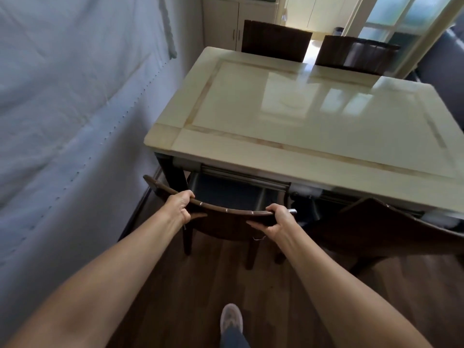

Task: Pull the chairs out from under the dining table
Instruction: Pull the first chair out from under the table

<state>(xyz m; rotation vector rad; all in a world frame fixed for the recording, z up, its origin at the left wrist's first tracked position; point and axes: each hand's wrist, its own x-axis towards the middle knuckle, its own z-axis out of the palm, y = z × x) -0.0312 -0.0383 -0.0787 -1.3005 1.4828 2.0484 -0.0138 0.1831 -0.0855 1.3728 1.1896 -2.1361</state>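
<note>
A cream stone-topped dining table (288, 156) fills the upper right. At its near side stands a dark wooden chair (226, 223) with a curved top rail; its dark seat shows partly under the table edge. My left hand (179, 205) grips the left part of the rail, and my right hand (278, 219) grips the right end, thumbs under the rail. A second dark chair (376, 227) stands to the right on the same side, tucked close. Two more dark chairs, one at the left (275, 41) and one at the right (356, 55), stand at the far side.
A wall draped in pale blue-white sheeting (75, 109) runs close along the left. Dark wood flooring (200, 285) lies beneath me, with my shoe (231, 320) on it. A cream cabinet (226, 23) stands behind the table; a glazed door (401, 18) is at the far right.
</note>
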